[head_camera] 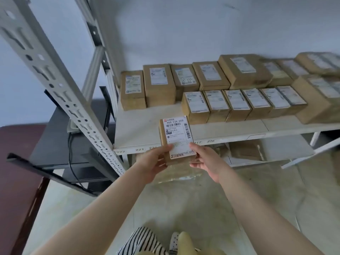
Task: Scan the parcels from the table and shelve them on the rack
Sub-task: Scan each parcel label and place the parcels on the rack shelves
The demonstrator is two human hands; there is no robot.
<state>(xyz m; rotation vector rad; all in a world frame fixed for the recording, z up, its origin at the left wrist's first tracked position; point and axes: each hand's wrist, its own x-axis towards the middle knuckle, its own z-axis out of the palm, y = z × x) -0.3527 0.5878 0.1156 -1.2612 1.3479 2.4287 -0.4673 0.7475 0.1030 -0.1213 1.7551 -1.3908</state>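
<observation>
Striped fabric point(141, 240) and a yellow shape point(185, 242) sit lowest in view, closest to the camera, above a pale tiled floor point(184, 203). Far left, a dark reddish tabletop point(16, 162) runs along the edge, and just beside it stands a black stand point(55, 140) with a black cable point(70, 162) hanging down its front. A grey perforated upright point(60, 85) of the rack slants across in front of that stand.

Two bare forearms reach forward from the bottom. The left hand point(154, 162) has its grip closed around the lower left corner of a small brown parcel point(176, 140), thumb lying on the white label point(177, 133). The right hand point(206, 161) grips the lower right corner, thumb tip on the label's edge and fingers curled underneath. This parcel is held label up in the air, just in front of the white shelf point(147, 126), overlapping its numbered front edge where 222 and 221 can be read.

On the shelf, further back, a row of brown boxes point(158, 83) stands along the wall, and to the right a front row of smaller boxes point(237, 103) sits packed side by side. A lower shelf point(287, 148) carries more brown packages, partly hidden.
</observation>
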